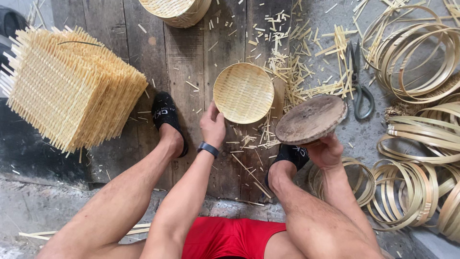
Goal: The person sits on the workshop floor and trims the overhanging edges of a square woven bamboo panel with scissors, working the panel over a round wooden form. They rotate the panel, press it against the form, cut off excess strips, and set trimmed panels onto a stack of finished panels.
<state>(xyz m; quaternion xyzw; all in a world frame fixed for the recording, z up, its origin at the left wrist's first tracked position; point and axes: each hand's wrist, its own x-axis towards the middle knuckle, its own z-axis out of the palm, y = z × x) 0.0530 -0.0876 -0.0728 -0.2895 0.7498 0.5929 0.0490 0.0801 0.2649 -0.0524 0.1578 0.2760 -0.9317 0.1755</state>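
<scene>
My left hand (213,125) grips the near rim of a round woven bamboo tray (243,92) that rests on the wooden floorboards. A dark band sits on that wrist. My right hand (327,150) holds up a round, worn wooden disc (310,118), tilted, just right of the tray. My bare legs and black shoes (166,115) frame the work spot.
A tall stack of square woven bamboo mats (72,86) stands at left. Another woven basket (177,10) lies at top. Scissors (359,86) lie among bamboo offcuts (292,62). Several bamboo strip hoops (412,52) pile up at right.
</scene>
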